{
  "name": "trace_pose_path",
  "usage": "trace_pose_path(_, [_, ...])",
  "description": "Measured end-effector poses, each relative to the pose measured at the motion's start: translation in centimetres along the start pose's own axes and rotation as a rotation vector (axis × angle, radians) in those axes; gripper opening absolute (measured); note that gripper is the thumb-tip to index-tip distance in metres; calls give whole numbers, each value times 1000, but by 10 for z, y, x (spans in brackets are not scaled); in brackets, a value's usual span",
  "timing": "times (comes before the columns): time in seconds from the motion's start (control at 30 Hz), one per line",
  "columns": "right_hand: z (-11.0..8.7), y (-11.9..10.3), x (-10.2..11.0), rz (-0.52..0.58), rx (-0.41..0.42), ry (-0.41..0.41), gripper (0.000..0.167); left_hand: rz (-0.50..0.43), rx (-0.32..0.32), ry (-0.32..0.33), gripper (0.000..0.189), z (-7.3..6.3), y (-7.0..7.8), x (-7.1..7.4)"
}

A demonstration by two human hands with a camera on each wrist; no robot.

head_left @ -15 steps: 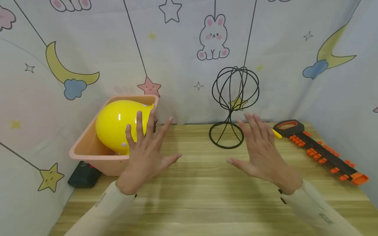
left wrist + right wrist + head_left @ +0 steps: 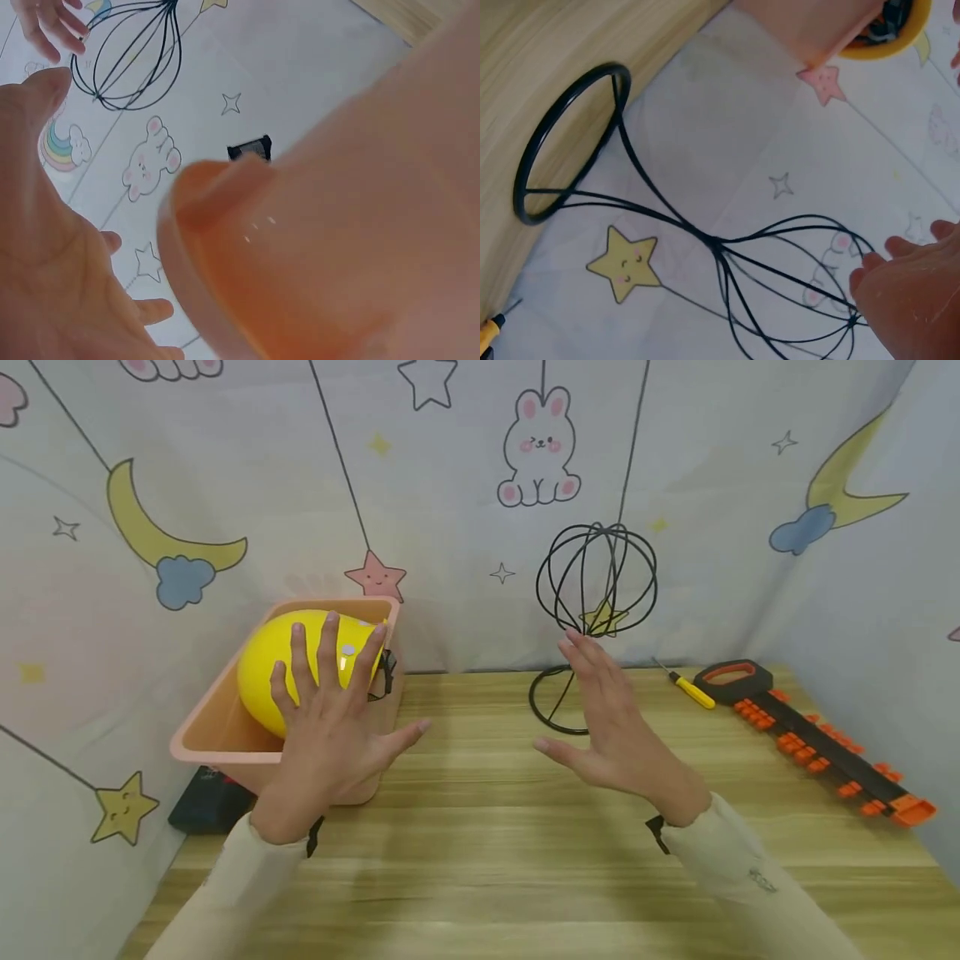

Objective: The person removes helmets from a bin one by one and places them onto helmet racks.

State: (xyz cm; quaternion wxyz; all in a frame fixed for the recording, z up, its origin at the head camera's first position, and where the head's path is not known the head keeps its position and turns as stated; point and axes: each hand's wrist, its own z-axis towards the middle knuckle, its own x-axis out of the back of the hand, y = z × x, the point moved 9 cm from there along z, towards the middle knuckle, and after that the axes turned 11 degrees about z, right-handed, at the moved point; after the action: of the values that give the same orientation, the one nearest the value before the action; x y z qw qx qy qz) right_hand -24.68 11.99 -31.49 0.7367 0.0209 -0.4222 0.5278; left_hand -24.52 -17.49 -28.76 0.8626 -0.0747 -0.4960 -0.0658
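My left hand point(image 2: 326, 739) is held up with fingers spread, overlapping a yellow helmet point(image 2: 258, 668) in the head view. The helmet lies in a pink plastic bin point(image 2: 225, 757), and its black strap point(image 2: 384, 672) hangs over the bin's right side. In the left wrist view, the bin's wall point(image 2: 337, 225) fills the right half, close to the palm. My right hand point(image 2: 626, 739) has its fingers extended and its thumb apart, overlapping a black wire dome stand point(image 2: 584, 581). Neither hand holds anything.
A yellow-handled screwdriver point(image 2: 693, 691) lies at the table's back right. Beside it is a long black tool point(image 2: 817, 739) with orange teeth-like pieces and a loop handle. A dark case point(image 2: 210, 802) sits partly under the bin. Patterned cloth point(image 2: 465, 527) hangs behind the table.
Both hands have moved left, the left one farther across the helmet. The right hand now covers part of the wire stand, and the screwdriver has come into full view.
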Motion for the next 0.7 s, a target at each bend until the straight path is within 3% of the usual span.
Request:
trace_pose_path(0.17, [12, -6, -11, 59, 4, -6, 107, -61, 14, 67, 114, 1, -20, 6])
trace_pose_path(0.3, [22, -8, -20, 76, -4, -18, 108, -88, 54, 64, 112, 2, -38, 5])
trace_pose_path(0.7, [52, -3, -48, 126, -71, -90, 111, -72, 215, -175, 106, 10, -83, -8])
